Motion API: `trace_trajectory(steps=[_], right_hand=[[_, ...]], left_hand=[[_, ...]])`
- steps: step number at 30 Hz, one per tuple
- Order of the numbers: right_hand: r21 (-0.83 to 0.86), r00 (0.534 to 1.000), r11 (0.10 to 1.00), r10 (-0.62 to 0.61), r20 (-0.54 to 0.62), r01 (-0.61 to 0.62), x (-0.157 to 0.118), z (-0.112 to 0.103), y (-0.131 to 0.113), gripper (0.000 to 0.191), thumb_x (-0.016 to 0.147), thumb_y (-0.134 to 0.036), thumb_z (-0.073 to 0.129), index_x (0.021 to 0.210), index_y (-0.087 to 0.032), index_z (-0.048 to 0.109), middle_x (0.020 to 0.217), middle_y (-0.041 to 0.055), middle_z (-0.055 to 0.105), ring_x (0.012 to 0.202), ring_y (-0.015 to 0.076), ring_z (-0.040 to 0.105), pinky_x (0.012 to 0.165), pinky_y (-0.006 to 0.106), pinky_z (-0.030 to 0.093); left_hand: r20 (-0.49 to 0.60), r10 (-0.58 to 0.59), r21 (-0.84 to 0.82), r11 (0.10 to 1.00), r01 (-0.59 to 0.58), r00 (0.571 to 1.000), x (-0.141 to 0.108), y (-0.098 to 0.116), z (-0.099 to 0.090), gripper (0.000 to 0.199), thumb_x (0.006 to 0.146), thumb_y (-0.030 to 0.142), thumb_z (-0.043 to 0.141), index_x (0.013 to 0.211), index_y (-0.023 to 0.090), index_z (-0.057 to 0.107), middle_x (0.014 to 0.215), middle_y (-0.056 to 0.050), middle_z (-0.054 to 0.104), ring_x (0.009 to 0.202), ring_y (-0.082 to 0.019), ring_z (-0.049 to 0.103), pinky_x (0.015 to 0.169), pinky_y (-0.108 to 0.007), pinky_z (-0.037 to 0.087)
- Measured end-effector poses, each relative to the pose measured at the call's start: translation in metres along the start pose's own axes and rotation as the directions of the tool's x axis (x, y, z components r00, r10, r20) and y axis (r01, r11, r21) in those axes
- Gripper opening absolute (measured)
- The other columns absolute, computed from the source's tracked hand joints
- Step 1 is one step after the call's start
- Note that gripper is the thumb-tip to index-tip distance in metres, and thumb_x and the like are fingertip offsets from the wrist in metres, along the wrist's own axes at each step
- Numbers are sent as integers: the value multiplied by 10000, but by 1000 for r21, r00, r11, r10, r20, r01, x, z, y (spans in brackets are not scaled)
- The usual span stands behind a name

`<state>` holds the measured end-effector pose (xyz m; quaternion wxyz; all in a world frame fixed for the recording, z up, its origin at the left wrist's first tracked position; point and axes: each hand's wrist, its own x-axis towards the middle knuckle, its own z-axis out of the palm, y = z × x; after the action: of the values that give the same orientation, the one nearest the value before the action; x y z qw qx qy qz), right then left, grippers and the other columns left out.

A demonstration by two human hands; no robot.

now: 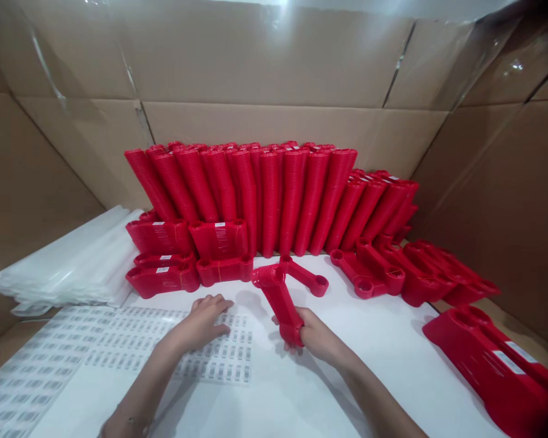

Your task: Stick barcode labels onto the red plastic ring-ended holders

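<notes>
My right hand (308,331) is wrapped round the near end of a short stack of red plastic parts (278,298), held tilted above the white table. To the left, my left hand (210,319) is over a sheet of small printed labels (235,350), fingers bent and a little apart, with nothing seen in them. Just behind the held stack, a flat red part with a ring at each end (305,277) lies on the table. Banded red stacks with white labels (162,283) stand behind my left hand.
Tall columns of red parts (269,201) line the back by a cardboard wall (265,131). Clear plastic bags (77,261) are piled at the left, beside more label sheets (31,365). Red stacks (488,359) lie at the right on the white table (369,353).
</notes>
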<state>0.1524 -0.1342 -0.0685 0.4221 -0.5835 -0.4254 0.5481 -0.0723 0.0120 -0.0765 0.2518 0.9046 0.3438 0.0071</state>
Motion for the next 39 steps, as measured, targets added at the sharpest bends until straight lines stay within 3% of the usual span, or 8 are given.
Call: trace_trajectory(steps=[5, 11, 15, 19, 24, 31, 35, 39], right_hand=[[3, 999, 999, 32, 18, -32, 8, 3, 15, 348, 636, -138, 405, 952, -120, 549, 551, -5, 572, 475, 112, 541, 429, 198, 355], [25, 987, 998, 53, 152, -57, 9, 9, 18, 302, 599, -151, 422, 857, -126, 575, 582, -15, 547, 511, 114, 562, 441, 194, 388], [-4, 994, 999, 48, 98, -48, 13, 8, 22, 313, 575, -137, 387, 828, -119, 571, 546, -2, 561, 488, 117, 544, 440, 202, 395], [-26, 998, 999, 37, 58, -36, 16, 7, 24, 257, 564, -132, 362, 740, -127, 549, 535, 0, 549, 489, 118, 540, 438, 203, 393], [-103, 999, 994, 36, 10, -34, 15, 6, 19, 219, 588, -126, 345, 735, -140, 506, 555, -3, 516, 515, 138, 562, 447, 220, 411], [-443, 946, 896, -113, -304, -36, 3, -5, 5, 164, 600, -31, 344, 652, -169, 416, 665, 21, 501, 591, 119, 462, 527, 223, 319], [-583, 932, 807, -132, -338, -97, 1, -5, 5, 175, 614, -12, 370, 645, -164, 452, 692, 36, 544, 608, 129, 461, 542, 232, 272], [-654, 927, 737, -107, -359, -169, 0, -6, 5, 159, 662, -36, 390, 690, -157, 489, 740, 56, 573, 605, 134, 469, 524, 231, 248]], left_hand=[[16, 47, -95, 994, -45, 999, -4, 16, 15, 185, 736, 282, 490, 895, 214, 556, 950, -36, 522, 914, -230, 467, 802, -356, 374], [-45, 68, -219, 973, -76, 997, -5, 30, 26, 264, 771, 288, 489, 1030, 248, 517, 1115, -35, 499, 1032, -247, 437, 908, -413, 333], [-125, 158, -172, 969, -178, 979, 8, 48, 34, 321, 784, 240, 473, 1101, 266, 513, 1157, -43, 482, 1078, -248, 407, 943, -438, 289], [-229, 165, -114, 974, -195, 959, 22, 63, 45, 175, 807, 240, 459, 908, 244, 602, 1083, -53, 503, 1012, -251, 426, 855, -414, 344], [-356, 170, -72, 975, -208, 919, 24, 64, 50, 147, 829, 217, 441, 817, 221, 588, 934, -53, 524, 879, -222, 455, 767, -372, 379], [-363, 154, -291, 918, -269, 919, 16, 73, 46, 152, 872, 262, 403, 802, 204, 525, 826, -18, 515, 769, -160, 511, 705, -275, 402], [-358, 162, -357, 886, -295, 920, 18, 80, 51, 165, 879, 277, 397, 817, 202, 531, 831, -21, 517, 770, -154, 517, 700, -266, 399], [-394, 85, -474, 834, -282, 915, 20, 93, 52, 175, 860, 308, 446, 770, 192, 541, 804, -16, 539, 756, -147, 517, 692, -258, 405]])
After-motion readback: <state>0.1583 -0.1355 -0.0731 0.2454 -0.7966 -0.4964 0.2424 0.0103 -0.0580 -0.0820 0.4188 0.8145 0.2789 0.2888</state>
